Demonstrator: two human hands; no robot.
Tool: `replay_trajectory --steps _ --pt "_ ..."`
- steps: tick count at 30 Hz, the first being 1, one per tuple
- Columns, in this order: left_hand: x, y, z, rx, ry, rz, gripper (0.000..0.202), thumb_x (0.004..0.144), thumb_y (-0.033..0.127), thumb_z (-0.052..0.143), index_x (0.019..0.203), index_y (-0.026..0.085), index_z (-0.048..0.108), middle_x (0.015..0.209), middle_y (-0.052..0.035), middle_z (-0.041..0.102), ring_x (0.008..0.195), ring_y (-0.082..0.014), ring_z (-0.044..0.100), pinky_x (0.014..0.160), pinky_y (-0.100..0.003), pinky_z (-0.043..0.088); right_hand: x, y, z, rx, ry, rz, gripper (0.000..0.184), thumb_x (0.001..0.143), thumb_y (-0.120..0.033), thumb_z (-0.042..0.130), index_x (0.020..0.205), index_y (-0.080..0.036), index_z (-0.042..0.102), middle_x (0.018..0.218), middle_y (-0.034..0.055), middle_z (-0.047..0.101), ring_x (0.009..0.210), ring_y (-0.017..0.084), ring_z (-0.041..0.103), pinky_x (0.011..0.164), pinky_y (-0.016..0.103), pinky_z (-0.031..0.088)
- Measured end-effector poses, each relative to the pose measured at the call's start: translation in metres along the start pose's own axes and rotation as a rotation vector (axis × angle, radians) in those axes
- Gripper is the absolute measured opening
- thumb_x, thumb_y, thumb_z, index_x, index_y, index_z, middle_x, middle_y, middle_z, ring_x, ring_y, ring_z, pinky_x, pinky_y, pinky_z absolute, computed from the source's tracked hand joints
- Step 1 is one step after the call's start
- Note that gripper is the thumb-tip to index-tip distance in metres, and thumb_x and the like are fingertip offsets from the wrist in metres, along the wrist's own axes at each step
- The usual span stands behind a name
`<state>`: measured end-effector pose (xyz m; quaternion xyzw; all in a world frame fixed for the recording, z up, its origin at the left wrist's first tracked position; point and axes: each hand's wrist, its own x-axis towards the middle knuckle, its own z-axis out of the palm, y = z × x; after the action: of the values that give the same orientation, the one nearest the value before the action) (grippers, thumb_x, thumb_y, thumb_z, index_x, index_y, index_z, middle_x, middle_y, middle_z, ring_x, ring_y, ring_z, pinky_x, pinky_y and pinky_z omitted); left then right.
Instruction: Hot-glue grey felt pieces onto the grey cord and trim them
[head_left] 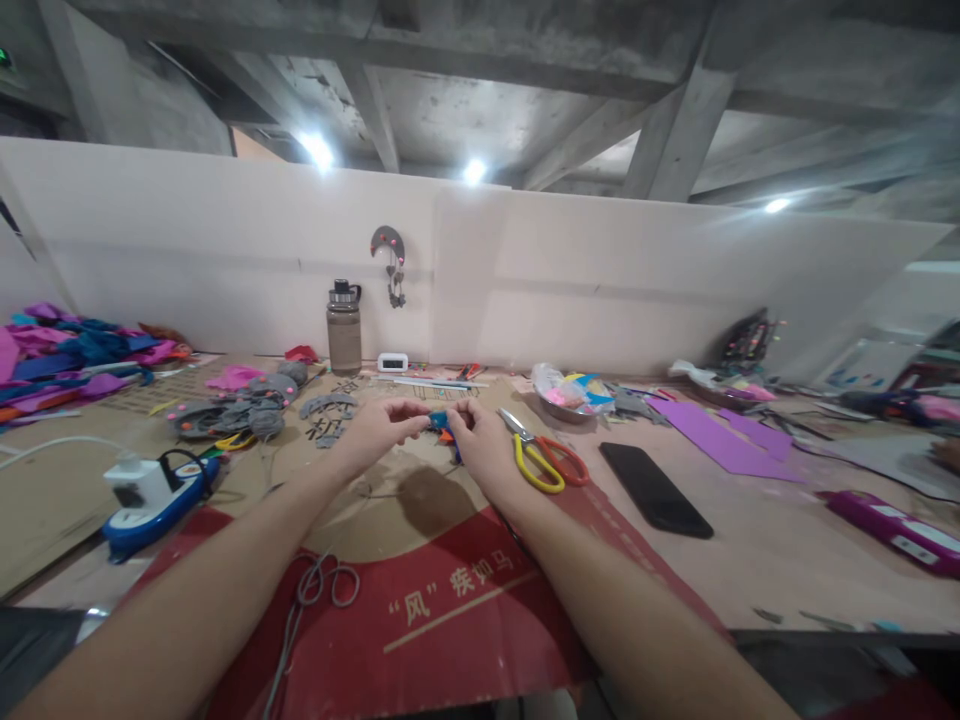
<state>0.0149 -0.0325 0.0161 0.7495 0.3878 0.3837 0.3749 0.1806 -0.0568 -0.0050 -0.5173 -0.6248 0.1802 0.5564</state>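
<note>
My left hand [386, 425] and my right hand [480, 440] meet over the cardboard at the middle of the table. Between their fingertips is a small blue piece [437, 421], too small to tell if it is cloth or felt. Bits of orange and dark blue show just below it, beside my right fingers. Both hands are closed in a pinch. Right of my right hand lie scissors [541, 458] with one yellow and one orange handle, blades apart. Grey felt cutouts [330, 405] lie beyond my left wrist.
Red-and-brown cardboard [450, 640] lies under my arms, with grey cord [300, 590] on it. A power strip [161, 510] is at left, a phone [655, 490] and purple sheets [720, 435] at right. A bottle [344, 330] and a bowl [566, 400] stand farther back.
</note>
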Motion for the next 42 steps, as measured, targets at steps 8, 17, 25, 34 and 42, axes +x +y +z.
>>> replay_trajectory --steps 8,17,25,34,42 --pt "-0.004 0.007 0.004 0.012 0.022 0.029 0.029 0.074 0.040 0.060 0.085 0.014 0.066 0.057 -0.0005 0.060 0.046 -0.0091 0.046 0.045 -0.021 0.037 -0.006 -0.009 -0.002 -0.051 -0.045 -0.053 0.019 0.080 -0.034 0.046 0.076 -0.019 0.057 0.064 -0.0007 0.057 0.060 0.013 0.048 0.057 0.024 0.034" --pt "-0.003 0.005 0.004 -0.064 0.007 0.047 0.020 0.074 0.035 0.059 0.073 0.015 0.060 0.055 0.0008 0.057 0.045 -0.0090 0.046 0.046 -0.021 0.037 -0.010 -0.019 -0.004 -0.080 -0.061 -0.097 0.017 0.079 -0.031 0.047 0.071 -0.019 0.056 0.060 -0.0013 0.055 0.058 0.012 0.046 0.055 0.024 0.032" --pt "0.001 -0.001 -0.001 -0.147 -0.116 0.003 0.024 0.073 0.032 0.062 0.089 0.015 0.064 0.062 -0.0011 0.062 0.051 -0.0104 0.053 0.049 -0.022 0.041 -0.009 -0.015 -0.002 -0.096 -0.059 -0.093 0.013 0.078 -0.028 0.047 0.073 -0.019 0.055 0.064 -0.0002 0.057 0.060 0.013 0.048 0.056 0.024 0.033" --pt "-0.005 0.006 0.005 0.126 -0.060 0.052 0.026 0.076 0.034 0.058 0.089 0.015 0.068 0.059 -0.0033 0.065 0.048 -0.0116 0.056 0.044 -0.021 0.043 -0.010 -0.010 -0.002 -0.279 -0.088 -0.283 0.012 0.081 -0.021 0.045 0.076 -0.019 0.055 0.076 0.0040 0.058 0.071 0.015 0.050 0.063 0.026 0.035" --pt "-0.011 0.016 0.006 0.247 0.052 0.074 0.021 0.079 0.032 0.055 0.079 0.014 0.066 0.059 -0.0020 0.065 0.046 -0.0093 0.056 0.045 -0.019 0.044 -0.012 -0.007 0.000 -0.270 -0.094 -0.282 0.012 0.085 -0.022 0.046 0.091 -0.017 0.056 0.085 0.0061 0.060 0.078 0.017 0.054 0.070 0.028 0.041"
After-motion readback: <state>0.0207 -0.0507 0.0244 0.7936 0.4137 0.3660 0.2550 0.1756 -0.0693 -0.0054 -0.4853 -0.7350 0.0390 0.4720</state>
